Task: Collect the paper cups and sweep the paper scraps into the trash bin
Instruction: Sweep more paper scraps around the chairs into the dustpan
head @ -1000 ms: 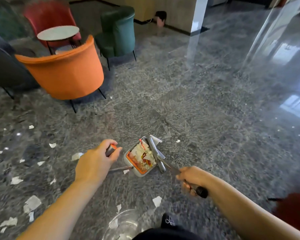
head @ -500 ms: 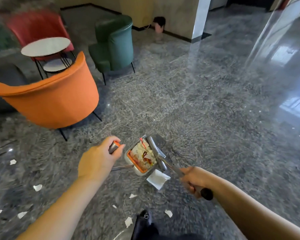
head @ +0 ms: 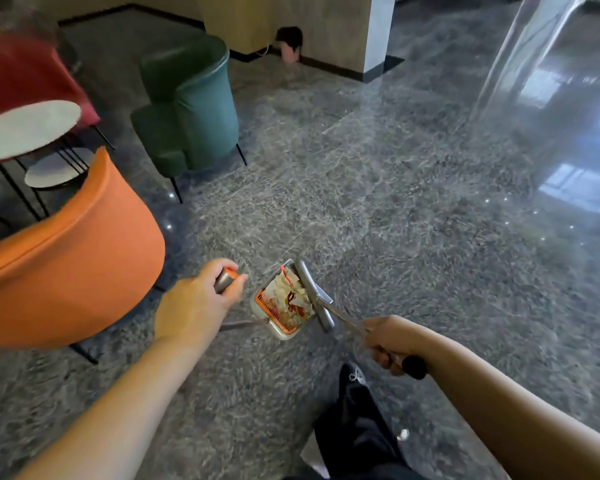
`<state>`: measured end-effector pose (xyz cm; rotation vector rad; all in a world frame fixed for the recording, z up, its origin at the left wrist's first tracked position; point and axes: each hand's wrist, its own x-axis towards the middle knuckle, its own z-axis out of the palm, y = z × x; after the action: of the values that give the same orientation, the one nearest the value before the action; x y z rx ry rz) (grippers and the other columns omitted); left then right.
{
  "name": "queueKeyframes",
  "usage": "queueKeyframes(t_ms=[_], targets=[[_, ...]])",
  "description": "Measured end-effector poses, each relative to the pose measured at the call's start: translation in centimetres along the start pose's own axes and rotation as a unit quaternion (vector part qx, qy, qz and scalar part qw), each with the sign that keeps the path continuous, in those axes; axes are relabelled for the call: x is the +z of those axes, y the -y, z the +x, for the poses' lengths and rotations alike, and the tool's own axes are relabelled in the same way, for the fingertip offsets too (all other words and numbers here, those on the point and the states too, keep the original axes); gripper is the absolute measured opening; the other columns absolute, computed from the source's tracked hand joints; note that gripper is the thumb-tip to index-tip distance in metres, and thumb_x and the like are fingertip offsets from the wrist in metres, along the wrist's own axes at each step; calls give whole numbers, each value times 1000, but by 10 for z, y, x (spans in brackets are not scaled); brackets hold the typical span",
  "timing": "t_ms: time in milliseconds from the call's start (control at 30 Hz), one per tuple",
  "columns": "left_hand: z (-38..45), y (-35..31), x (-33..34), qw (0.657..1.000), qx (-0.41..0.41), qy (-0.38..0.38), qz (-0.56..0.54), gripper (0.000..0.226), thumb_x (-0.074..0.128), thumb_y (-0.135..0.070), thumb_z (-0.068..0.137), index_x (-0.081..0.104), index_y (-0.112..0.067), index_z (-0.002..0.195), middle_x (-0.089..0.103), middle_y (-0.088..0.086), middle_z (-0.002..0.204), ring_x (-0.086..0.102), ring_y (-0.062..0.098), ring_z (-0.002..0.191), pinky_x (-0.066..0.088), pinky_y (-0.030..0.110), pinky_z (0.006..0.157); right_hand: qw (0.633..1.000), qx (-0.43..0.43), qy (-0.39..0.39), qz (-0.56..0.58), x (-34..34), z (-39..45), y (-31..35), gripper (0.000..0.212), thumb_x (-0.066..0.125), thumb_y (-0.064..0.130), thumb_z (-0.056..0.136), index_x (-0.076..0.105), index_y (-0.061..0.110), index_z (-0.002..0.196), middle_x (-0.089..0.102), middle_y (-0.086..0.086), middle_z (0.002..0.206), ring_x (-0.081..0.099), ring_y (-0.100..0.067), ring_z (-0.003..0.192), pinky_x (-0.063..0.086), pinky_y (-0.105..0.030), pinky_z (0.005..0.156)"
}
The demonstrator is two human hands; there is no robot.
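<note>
Gripping a grey handle with an orange tip, the left hand (head: 196, 306) has its fingers (head: 222, 266) curled round the top of the dustpan's shaft, and the dustpan (head: 281, 304) hangs just to the right of that hand, above the floor. Paper scraps (head: 291, 294) lie heaped inside it against its orange comb edge. The right hand (head: 390, 339), nearer and to the right, has its fingers wrapped round the broom handle (head: 413, 367), whose black end sticks out past the palm; the grey broom head (head: 314, 294) rests along the dustpan's right rim, touching the scraps. Below the hands, a dark trouser leg and shoe (head: 355, 403) stand on the speckled grey stone floor (head: 395, 220), which is glossy and mirrors bright windows at far right. At left an orange armchair (head: 70, 258) stands close, with a round white counter (head: 25, 128) and a red chair (head: 21, 74) behind it, and a green armchair (head: 191, 102) farther off. A beige wall with a dark skirting runs along the far side.
</note>
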<state>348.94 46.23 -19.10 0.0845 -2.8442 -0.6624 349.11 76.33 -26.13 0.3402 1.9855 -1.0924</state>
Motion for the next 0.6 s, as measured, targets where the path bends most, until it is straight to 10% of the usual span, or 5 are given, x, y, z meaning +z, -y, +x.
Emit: queueKeyframes(t_ms=[600], targets=[[459,-12,113,1000,-8,-18,-11,27,53,-59,84,58,-37,98,61,-4,58,58,25,56,46,32,48,999,26,19,24,-272,291,272,7,47,6,90,52,10,92,46,-8,56,40,-16,41,34,-17,38]])
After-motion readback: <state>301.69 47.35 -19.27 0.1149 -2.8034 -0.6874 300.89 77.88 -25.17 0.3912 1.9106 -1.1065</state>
